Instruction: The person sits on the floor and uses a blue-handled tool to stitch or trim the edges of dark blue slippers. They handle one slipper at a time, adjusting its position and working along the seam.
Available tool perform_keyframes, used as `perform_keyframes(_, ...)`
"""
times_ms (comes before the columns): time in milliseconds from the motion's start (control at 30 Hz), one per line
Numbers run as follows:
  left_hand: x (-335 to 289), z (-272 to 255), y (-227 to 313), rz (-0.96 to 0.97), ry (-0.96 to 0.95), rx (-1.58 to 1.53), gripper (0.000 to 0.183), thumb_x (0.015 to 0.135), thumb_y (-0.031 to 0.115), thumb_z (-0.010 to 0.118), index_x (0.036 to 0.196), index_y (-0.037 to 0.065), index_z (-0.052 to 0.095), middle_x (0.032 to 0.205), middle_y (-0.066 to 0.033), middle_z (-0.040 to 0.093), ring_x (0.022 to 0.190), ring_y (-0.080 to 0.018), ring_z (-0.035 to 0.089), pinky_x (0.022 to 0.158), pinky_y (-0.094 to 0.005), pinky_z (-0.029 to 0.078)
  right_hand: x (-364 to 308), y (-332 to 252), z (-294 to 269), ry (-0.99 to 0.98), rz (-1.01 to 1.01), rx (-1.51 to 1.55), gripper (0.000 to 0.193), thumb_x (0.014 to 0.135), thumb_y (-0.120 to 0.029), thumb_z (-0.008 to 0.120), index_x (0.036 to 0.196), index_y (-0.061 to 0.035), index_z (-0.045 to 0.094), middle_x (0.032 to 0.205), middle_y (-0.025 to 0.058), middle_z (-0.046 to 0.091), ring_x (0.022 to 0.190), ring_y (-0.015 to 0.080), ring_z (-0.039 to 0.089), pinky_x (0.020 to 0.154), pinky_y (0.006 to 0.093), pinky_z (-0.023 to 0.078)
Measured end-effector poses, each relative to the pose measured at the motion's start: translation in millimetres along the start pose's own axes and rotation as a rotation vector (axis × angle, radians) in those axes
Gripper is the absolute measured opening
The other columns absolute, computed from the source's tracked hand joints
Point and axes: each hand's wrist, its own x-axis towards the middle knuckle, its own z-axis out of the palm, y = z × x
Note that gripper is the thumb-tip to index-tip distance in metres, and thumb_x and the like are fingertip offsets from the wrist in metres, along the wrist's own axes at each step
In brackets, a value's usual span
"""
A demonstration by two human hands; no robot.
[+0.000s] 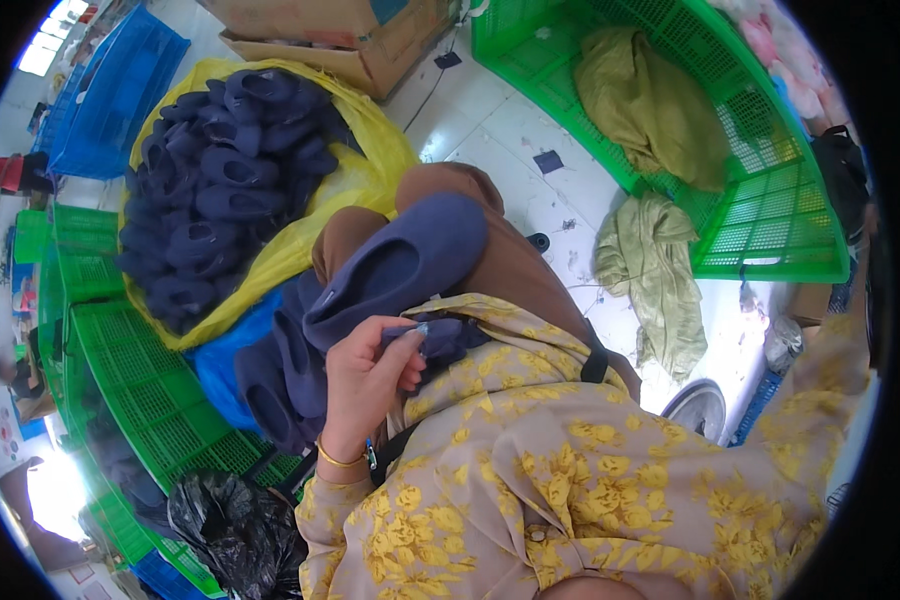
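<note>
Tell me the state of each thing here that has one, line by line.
Left hand: curled, thumb pinched in
Lap shoe: opening facing up
Yellow bag: open, heaped with dark shoes
Right green crate: open, olive cloth inside
Black bag: crumpled

Bright floor (pixel 520 120) glare, blurry right sleeve (pixel 820 375)

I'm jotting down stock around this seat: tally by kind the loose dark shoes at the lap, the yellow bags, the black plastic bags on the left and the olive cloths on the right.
Loose dark shoes: at least 3 (they overlap)
Yellow bag: 1
Black plastic bag: 1
Olive cloths: 2
Total: at least 7
</note>
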Motion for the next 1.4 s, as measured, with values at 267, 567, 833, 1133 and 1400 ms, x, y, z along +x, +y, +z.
perform_keyframes(267, 25, 34, 19, 0.035, -0.12, 0.086, 0.011, 0.095, 0.009, 0.06, 0.101, 0.0, 0.061, 0.073, -0.0044, 0.064, 0.059, -0.0075, 0.058, 0.053, -0.0197, 0.047, -262, -263, 59, -1.137, -0.52, 0.756, 0.033, 0.079, -0.019, 0.075, 0.11, -0.0133, 0.064, 0.096, 0.0079, 0.063, 0.083, 0.0227, 0.062, 0.066, 0.0307, 0.051)
perform_keyframes(567, 63, 4, 11, 0.115, 0.09, 0.276, 0.023, 0.099, 0.015, 0.052, 0.108, -0.003, 0.062, 0.095, -0.006, 0.067, 0.086, -0.0107, 0.061, 0.08, -0.0245, 0.049, -302, -291, 97, -1.237, -0.12, 0.805, 0.019, 0.088, -0.008, 0.065, 0.105, -0.0007, 0.064, 0.09, 0.0127, 0.066, 0.071, 0.0221, 0.061, 0.063, 0.0301, 0.048)
perform_keyframes(833, 77, 13, -2, -0.27, 0.013, -0.278, 0.017, 0.093, 0.009, 0.057, 0.103, -0.003, 0.063, 0.096, -0.0061, 0.064, 0.091, -0.0136, 0.059, 0.085, -0.0257, 0.047, -328, -303, 112, -1.339, 0.012, 0.783, 0.018, 0.091, -0.011, 0.06, 0.104, 0.0012, 0.063, 0.089, 0.0151, 0.064, 0.073, 0.0223, 0.06, 0.067, 0.0321, 0.048)
perform_keyframes(1133, 73, 21, -14, -0.258, 0.069, -0.505, 0.013, 0.09, 0.007, 0.059, 0.1, -0.002, 0.063, 0.094, -0.006, 0.064, 0.088, -0.0145, 0.058, 0.085, -0.0267, 0.046, -329, -299, 110, -1.409, 0.056, 0.771, 0.016, 0.091, -0.009, 0.059, 0.103, 0.0008, 0.062, 0.088, 0.016, 0.064, 0.073, 0.0256, 0.06, 0.068, 0.034, 0.047)
perform_keyframes(1400, 72, 24, -16, -0.255, 0.122, -0.494, 0.011, 0.089, 0.006, 0.061, 0.098, 0.0, 0.064, 0.092, -0.0044, 0.064, 0.086, -0.0138, 0.058, 0.082, -0.0261, 0.046, -342, -303, 109, -1.288, 0.031, 0.769, 0.013, 0.087, -0.005, 0.059, 0.099, -0.0005, 0.061, 0.086, 0.0181, 0.062, 0.075, 0.034, 0.06, 0.067, 0.0366, 0.047)
